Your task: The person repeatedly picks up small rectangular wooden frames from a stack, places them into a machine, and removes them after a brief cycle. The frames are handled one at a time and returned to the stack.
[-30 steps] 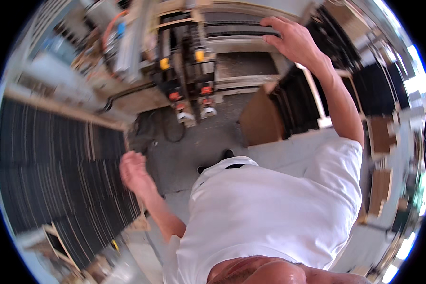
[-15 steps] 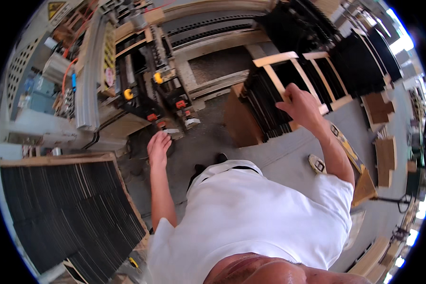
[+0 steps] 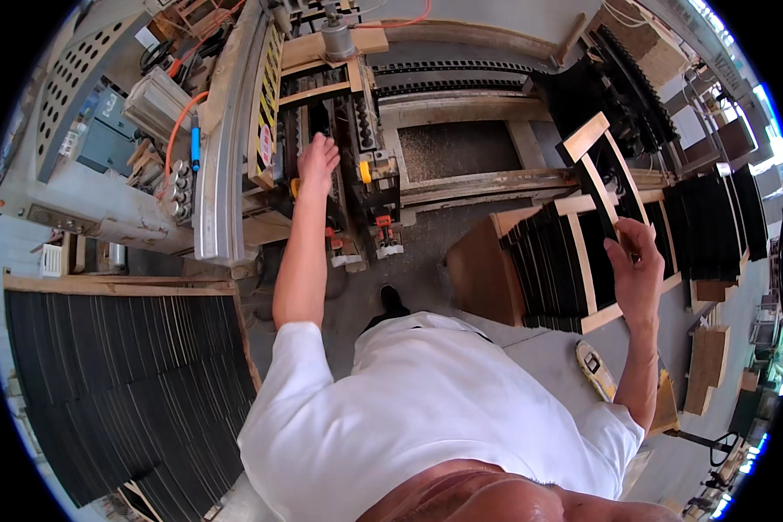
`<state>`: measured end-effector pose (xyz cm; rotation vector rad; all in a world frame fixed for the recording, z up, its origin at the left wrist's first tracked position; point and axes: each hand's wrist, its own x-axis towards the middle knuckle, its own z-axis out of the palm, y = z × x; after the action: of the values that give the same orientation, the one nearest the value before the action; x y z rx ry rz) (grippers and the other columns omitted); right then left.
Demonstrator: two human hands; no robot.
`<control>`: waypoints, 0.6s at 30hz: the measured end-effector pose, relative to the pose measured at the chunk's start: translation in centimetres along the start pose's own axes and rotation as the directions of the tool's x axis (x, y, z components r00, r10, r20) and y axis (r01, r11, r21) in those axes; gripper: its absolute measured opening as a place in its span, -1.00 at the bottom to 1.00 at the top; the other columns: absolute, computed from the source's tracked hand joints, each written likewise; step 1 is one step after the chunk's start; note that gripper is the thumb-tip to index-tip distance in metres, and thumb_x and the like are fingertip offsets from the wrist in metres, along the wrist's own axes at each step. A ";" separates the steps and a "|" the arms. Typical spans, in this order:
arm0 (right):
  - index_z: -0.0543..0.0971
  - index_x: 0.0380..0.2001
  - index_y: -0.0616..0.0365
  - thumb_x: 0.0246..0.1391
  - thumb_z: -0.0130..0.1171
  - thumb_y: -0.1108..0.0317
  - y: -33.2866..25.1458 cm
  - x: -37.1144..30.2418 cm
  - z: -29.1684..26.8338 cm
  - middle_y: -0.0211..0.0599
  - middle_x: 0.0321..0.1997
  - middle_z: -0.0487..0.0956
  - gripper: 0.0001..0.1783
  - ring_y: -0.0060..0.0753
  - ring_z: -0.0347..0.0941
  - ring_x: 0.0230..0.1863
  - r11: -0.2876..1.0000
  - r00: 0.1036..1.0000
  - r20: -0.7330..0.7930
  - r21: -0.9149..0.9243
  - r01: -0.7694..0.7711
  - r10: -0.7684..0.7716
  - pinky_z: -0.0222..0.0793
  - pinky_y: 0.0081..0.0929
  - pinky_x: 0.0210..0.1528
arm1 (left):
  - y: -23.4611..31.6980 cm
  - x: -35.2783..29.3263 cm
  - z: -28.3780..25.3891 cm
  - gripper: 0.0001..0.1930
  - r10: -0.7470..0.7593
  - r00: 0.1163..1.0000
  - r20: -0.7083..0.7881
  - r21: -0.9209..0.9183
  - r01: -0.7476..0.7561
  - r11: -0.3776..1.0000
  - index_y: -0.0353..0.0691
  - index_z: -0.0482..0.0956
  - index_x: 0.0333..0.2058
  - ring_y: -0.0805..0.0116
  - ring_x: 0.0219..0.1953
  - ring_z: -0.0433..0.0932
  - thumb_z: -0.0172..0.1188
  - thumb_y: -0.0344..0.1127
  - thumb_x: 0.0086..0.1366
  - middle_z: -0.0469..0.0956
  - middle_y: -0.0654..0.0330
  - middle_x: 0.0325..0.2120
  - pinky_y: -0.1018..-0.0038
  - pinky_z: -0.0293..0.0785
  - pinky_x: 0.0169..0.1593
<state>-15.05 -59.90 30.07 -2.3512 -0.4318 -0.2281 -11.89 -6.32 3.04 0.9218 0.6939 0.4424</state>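
My left hand (image 3: pixel 317 163) reaches forward and rests on the dark channel of a woodworking machine (image 3: pixel 339 148), fingers together, holding nothing I can see. My right hand (image 3: pixel 637 257) is out to the right, gripping a black panel with a light wooden edge (image 3: pixel 602 178) that stands tilted above a stack of the same black panels (image 3: pixel 555 265) on a wooden pallet. My white shirt fills the lower middle of the view.
A large stack of black panels (image 3: pixel 122 374) lies at my lower left. More dark stacks (image 3: pixel 722 230) stand on the right. A grey rail with orange hoses (image 3: pixel 226 130) runs along the machine. A tape measure (image 3: pixel 596 365) lies on the concrete floor.
My left hand has risen from near my side up to the machine. My right hand has swung down from the machine to the stack on the right and taken hold of a panel.
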 end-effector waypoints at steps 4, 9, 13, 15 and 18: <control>0.52 -0.13 0.19 0.04 0.20 0.63 -3.2 2.4 2.5 -0.48 -0.40 0.45 -0.70 -0.70 0.29 -0.37 0.996 0.996 0.060 0.055 0.065 -0.069 0.27 -0.71 -0.26 | 2.1 7.5 1.8 -0.21 -0.019 1.000 0.013 -0.143 0.021 0.990 -0.37 0.10 0.29 -0.08 0.25 0.28 0.14 0.08 0.32 0.21 -0.14 0.25 0.14 0.34 0.23; 0.52 -0.13 0.19 0.05 0.21 0.61 -6.0 5.8 6.4 -0.35 -0.33 0.55 -0.72 -0.59 0.47 -0.29 0.995 0.985 0.147 0.064 0.076 -0.085 0.39 -0.63 -0.18 | 2.8 12.4 4.4 -0.13 -0.063 0.997 -0.055 -0.341 0.040 0.939 -0.37 -0.04 0.32 -0.15 0.29 0.19 0.15 0.11 0.30 0.04 -0.19 0.31 0.03 0.27 0.27; 0.54 -0.20 0.15 -0.03 0.23 0.59 -8.2 9.2 10.0 -0.25 -0.33 0.58 -0.73 -0.23 0.53 -0.23 0.976 0.960 0.177 0.032 0.215 -0.217 0.46 -0.43 -0.17 | 2.9 15.3 3.7 -0.32 -0.005 0.997 -0.074 -0.415 -0.026 0.909 -0.39 0.06 0.24 -0.16 0.22 0.26 0.13 -0.08 0.36 0.10 -0.22 0.24 0.00 0.39 0.18; 0.54 -0.22 0.14 -0.07 0.24 0.59 -9.1 11.0 12.4 -0.24 -0.32 0.58 -0.72 -0.14 0.52 -0.21 0.954 0.934 0.196 0.062 0.292 -0.299 0.46 -0.37 -0.17 | 2.4 15.6 3.9 -0.37 -0.013 0.989 -0.145 -0.418 -0.050 0.907 -0.47 0.13 0.18 -0.12 0.11 0.40 0.16 -0.15 0.34 0.21 -0.22 0.15 0.07 0.56 0.06; 0.55 -0.27 0.11 -0.11 0.24 0.54 -11.3 13.9 17.0 -0.25 -0.32 0.59 -0.75 -0.10 0.49 -0.17 0.885 0.841 0.293 0.040 0.465 -0.455 0.42 -0.26 -0.12 | 1.4 13.0 2.8 -0.40 -0.053 0.987 -0.153 -0.458 -0.024 0.888 -0.48 0.16 0.15 -0.10 0.04 0.44 0.17 -0.19 0.34 0.27 -0.19 0.07 0.11 0.56 0.07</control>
<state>-5.69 -37.08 28.85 -2.2842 -1.1547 -0.1029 -0.90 0.91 0.84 0.4331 0.7021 0.6419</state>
